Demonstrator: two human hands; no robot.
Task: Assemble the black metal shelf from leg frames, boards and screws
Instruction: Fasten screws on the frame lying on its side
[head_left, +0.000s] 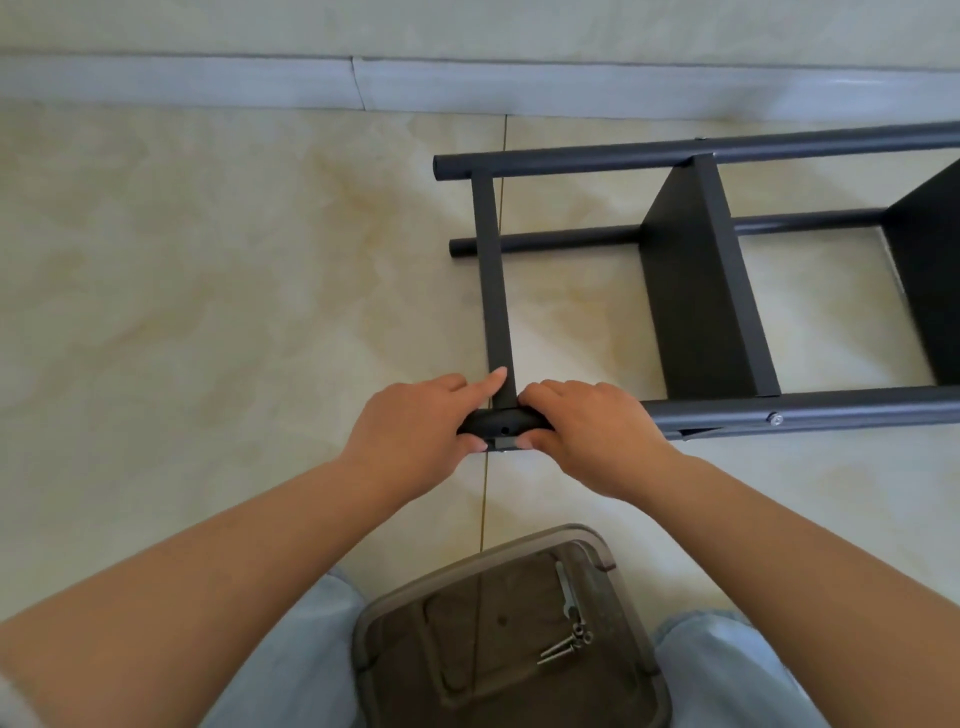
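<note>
The black metal shelf of round tubes and flat boards (696, 291) lies on its side on the pale tiled floor (208, 286), its long axis running away to the right. Left hand (410, 431) and right hand (587, 431) both clasp the near tube's left end, either side of an empty screw hole. The loose silver screws (563, 644) lie behind, in the brown plastic tray (395, 613), nearer the right hand

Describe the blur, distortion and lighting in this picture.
Head view: soft, even daylight with faint shadows; the baseboard bows from wide-angle distortion; the board at the right edge is smeared; the hands and the screws stay fairly sharp.
</note>
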